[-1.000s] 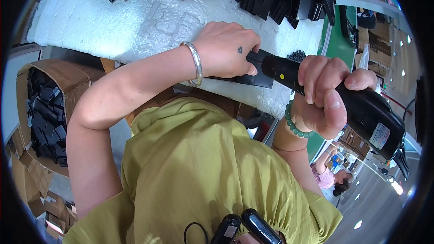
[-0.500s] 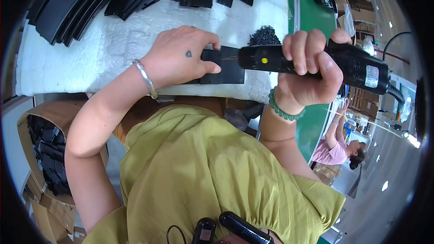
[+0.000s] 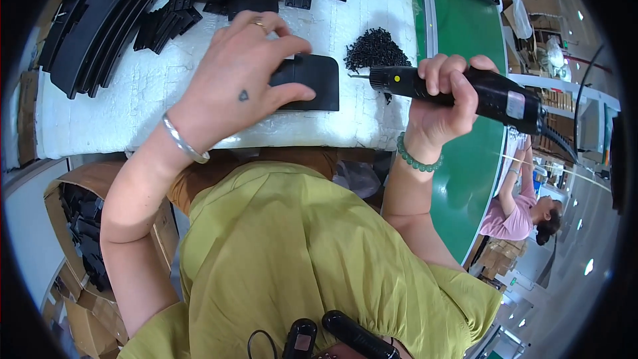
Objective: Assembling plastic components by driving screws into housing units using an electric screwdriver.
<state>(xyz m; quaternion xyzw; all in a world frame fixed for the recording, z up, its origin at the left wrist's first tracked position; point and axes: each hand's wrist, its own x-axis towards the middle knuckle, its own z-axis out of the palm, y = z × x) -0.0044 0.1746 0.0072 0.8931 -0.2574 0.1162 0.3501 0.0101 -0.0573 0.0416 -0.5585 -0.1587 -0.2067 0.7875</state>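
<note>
Here the left hand [image 3: 242, 83] presses flat on the black plastic part [image 3: 312, 83] while the right hand [image 3: 445, 96] grips the electric screwdriver [image 3: 465, 90], whose tip could slip and scratch it.

A flat black rounded plastic panel [image 3: 311, 82] lies on white foam; a black cylindrical electric screwdriver [image 3: 458, 91] at its three o'clock points toward it.
</note>
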